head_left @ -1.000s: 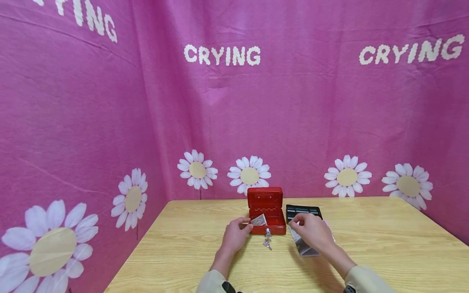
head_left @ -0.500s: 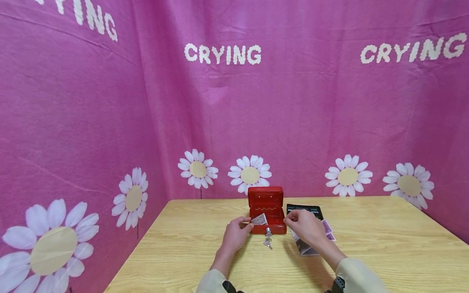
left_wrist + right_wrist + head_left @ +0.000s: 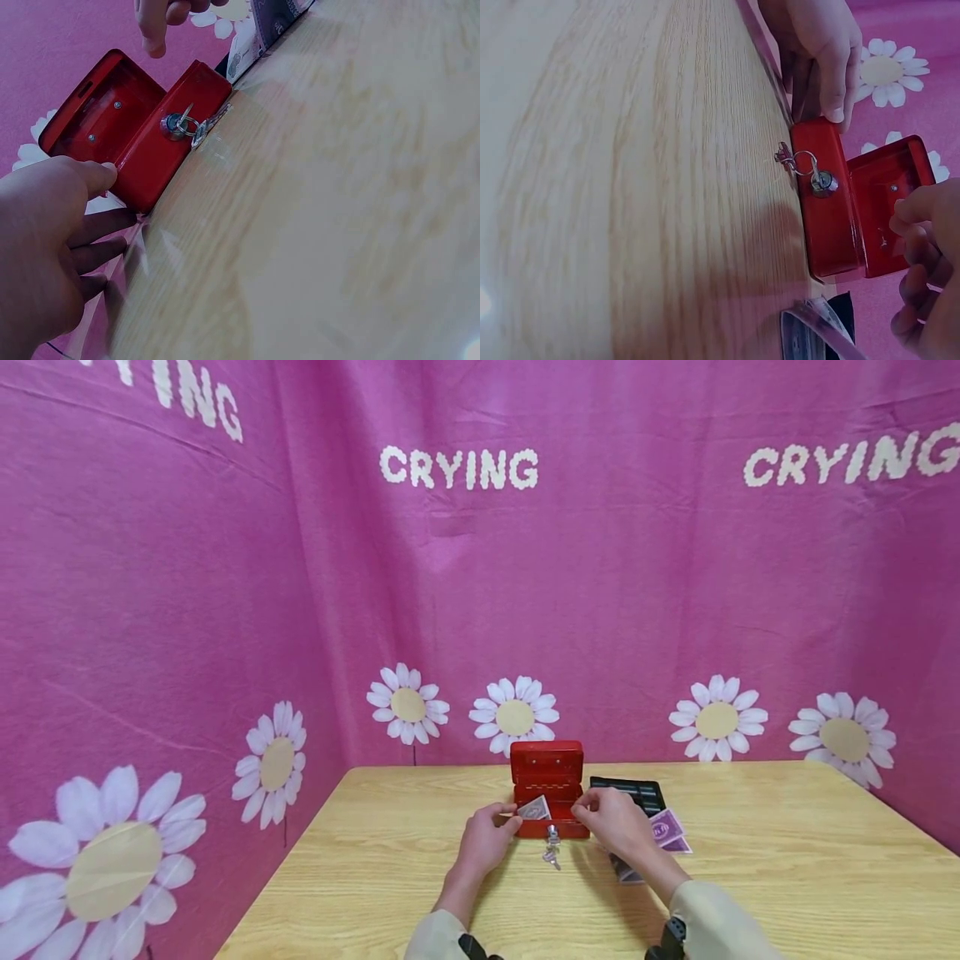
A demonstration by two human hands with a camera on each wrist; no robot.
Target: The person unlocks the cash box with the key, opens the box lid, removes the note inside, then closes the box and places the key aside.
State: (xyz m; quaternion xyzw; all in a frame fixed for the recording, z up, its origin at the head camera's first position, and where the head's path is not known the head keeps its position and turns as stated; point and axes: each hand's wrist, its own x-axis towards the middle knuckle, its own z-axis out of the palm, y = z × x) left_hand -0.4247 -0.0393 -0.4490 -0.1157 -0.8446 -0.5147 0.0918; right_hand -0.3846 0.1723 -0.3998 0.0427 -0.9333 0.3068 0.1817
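Note:
A small red metal cash box (image 3: 531, 831) stands with its lid up, a grey banknote (image 3: 534, 808) lying inside on the left. From the front lock hangs a ring of keys (image 3: 784, 156). My left hand (image 3: 483, 842) holds the box at its front left corner, the thumb at the top edge and the fingers along the side. Over the right side of the box is my right hand (image 3: 618, 822), fingers curled and thumb close to the index fingertip; I cannot tell whether something small is between them. The inside of the box is hidden in both wrist views.
To the right of the box lies a black compartment tray (image 3: 633, 788). Purple banknotes (image 3: 667, 828) and darker folded notes (image 3: 628, 870) lie in front of it, partly behind my right hand. A purple curtain (image 3: 600, 610) with daisies hangs behind the wooden table (image 3: 787, 868).
My right hand has moved left from over the black tray to the right side of the cash box, uncovering more of the purple banknotes. My left hand keeps its hold on the box.

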